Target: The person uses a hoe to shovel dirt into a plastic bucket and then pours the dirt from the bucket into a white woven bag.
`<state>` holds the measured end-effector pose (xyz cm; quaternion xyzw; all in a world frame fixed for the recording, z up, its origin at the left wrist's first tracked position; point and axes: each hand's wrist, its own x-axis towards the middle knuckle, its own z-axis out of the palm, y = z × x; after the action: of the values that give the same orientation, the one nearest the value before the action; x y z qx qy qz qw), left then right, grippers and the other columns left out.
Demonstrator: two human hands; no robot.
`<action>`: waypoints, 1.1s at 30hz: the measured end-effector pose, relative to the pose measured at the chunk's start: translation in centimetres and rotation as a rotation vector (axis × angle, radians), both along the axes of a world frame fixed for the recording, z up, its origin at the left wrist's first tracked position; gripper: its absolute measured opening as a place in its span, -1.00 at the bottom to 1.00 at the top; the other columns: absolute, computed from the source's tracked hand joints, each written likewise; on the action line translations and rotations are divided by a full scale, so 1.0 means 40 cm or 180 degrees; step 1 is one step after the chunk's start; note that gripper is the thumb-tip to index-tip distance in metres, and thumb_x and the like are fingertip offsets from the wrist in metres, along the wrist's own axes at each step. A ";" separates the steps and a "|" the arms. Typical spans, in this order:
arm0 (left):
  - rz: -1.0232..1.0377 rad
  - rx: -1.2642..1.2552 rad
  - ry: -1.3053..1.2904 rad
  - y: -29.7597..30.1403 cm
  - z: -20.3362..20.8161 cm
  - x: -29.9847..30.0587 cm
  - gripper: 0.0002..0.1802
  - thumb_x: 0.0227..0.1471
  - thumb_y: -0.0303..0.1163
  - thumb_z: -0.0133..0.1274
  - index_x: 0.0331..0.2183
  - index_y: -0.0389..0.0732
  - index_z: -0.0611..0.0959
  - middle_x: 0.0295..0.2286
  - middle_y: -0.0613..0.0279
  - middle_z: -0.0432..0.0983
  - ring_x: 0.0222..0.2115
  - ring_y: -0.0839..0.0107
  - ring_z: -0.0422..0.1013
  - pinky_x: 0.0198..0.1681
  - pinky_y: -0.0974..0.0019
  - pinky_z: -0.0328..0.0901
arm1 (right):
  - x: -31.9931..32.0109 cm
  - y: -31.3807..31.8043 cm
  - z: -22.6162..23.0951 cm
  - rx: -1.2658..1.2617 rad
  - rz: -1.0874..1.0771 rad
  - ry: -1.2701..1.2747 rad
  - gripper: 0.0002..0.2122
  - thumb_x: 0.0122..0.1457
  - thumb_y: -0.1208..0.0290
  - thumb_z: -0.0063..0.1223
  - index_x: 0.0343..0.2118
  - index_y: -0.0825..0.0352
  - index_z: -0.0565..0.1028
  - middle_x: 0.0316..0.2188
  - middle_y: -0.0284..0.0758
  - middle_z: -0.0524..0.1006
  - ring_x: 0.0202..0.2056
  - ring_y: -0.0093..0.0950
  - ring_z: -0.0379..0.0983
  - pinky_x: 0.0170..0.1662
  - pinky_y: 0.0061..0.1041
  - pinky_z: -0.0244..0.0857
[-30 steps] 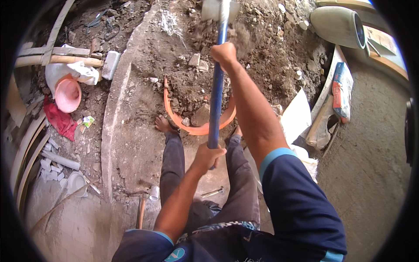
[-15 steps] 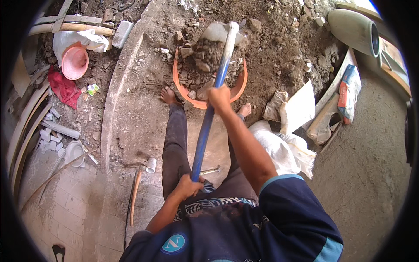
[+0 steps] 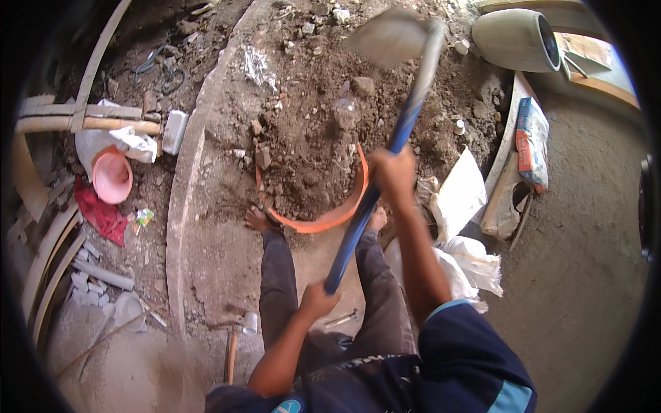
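A hoe with a blue handle (image 3: 352, 241) is gripped in both my hands. My left hand (image 3: 319, 301) is wrapped round the butt end, close to my thighs. Farther up the handle, my right hand (image 3: 394, 173) is closed round it. The hoe's wide blade (image 3: 389, 38), smeared by motion, is at the far end, over the loose soil. Between my feet and the dirt lies an orange basin (image 3: 320, 226); its curved near rim shows, and soil and stones fill it and hide its far side. The handle passes over the basin's right side.
White sacks (image 3: 471, 265) lie right of my legs, with a printed bag (image 3: 532, 144) beyond. A grey rounded pot (image 3: 513, 40) lies on its side at far right. Left are a concrete edge (image 3: 186, 206), a pink basin (image 3: 112, 177) and a red cloth (image 3: 100, 213).
The hoe blade has swung away from above the basin, farther out and to the right. My right hand has moved right with the handle. The view has tilted farther ahead.
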<state>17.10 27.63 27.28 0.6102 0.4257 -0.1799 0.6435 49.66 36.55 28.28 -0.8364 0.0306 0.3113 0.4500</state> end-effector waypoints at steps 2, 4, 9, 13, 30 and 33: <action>0.0325 0.0061 -0.0499 0.113 -0.110 0.234 -0.67 -0.06 -0.24 0.14 -0.30 -0.30 0.61 -0.51 -0.08 0.54 -0.41 0.13 0.54 -0.34 0.18 0.35 | 0.215 0.064 -0.041 0.0418 0.0176 -0.0396 -0.85 -0.06 0.55 -0.01 -0.42 0.38 0.28 -0.65 -0.30 0.40 -0.65 -0.49 0.41 -0.63 -0.49 0.33; -0.0407 0.0226 -0.0430 0.259 -0.192 0.449 -0.66 0.01 -0.23 0.06 -0.27 -0.32 0.59 -0.53 -0.10 0.53 -0.43 0.10 0.53 -0.37 0.14 0.34 | 0.383 0.178 -0.048 0.0448 0.0041 -0.1004 -0.74 -0.06 0.56 0.13 -0.37 0.45 0.26 -0.63 -0.31 0.40 -0.70 -0.48 0.37 -0.64 -0.50 0.37; 0.0369 -0.0521 -0.0785 0.448 -0.388 0.642 -0.84 -0.06 -0.40 0.06 -0.56 -0.29 0.56 -0.73 0.21 0.40 -0.75 0.38 0.33 -0.67 0.25 0.16 | 0.500 0.389 -0.254 -0.0122 0.0083 -0.1083 -0.80 -0.02 0.57 0.09 -0.36 0.56 0.37 -0.54 -0.12 0.52 -0.51 -0.37 0.56 -0.53 -0.47 0.46; 0.0895 -0.1849 -0.0600 0.307 -0.370 0.486 -0.90 -0.15 -0.48 0.10 -0.58 -0.20 0.49 -0.75 0.40 0.28 -0.80 0.59 0.18 -0.74 0.43 0.04 | 0.367 0.313 -0.445 -0.1164 0.0648 -0.0973 -0.53 -0.03 0.41 0.08 -0.09 0.54 0.24 -0.21 0.08 0.51 -0.15 -0.09 0.50 -0.05 -0.32 0.39; 0.0863 -0.1424 0.0693 -0.238 -0.021 -0.146 -0.77 -0.13 -0.33 0.17 -0.48 -0.33 0.62 -0.70 0.19 0.46 -0.71 0.40 0.42 -0.62 0.31 0.29 | -0.307 -0.123 -0.183 -0.0521 0.1297 -0.0531 -0.60 -0.08 0.54 0.04 -0.15 0.42 0.21 -0.48 0.00 0.45 -0.41 0.01 0.46 -0.30 -0.15 0.31; 0.0273 -0.0253 0.0309 -0.158 -0.101 0.032 -0.68 -0.05 -0.21 0.12 -0.55 -0.31 0.62 -0.64 -0.07 0.52 -0.53 0.28 0.55 -0.45 0.14 0.35 | -0.171 -0.114 -0.137 -0.0406 0.0923 -0.0850 -0.64 -0.10 0.54 0.03 -0.18 0.36 0.26 -0.52 -0.22 0.41 -0.48 -0.27 0.43 -0.38 -0.35 0.32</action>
<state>18.39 21.31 23.24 0.5559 0.4747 -0.1984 0.6529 42.84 31.99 22.78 -0.8927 -0.1303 0.2567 0.3467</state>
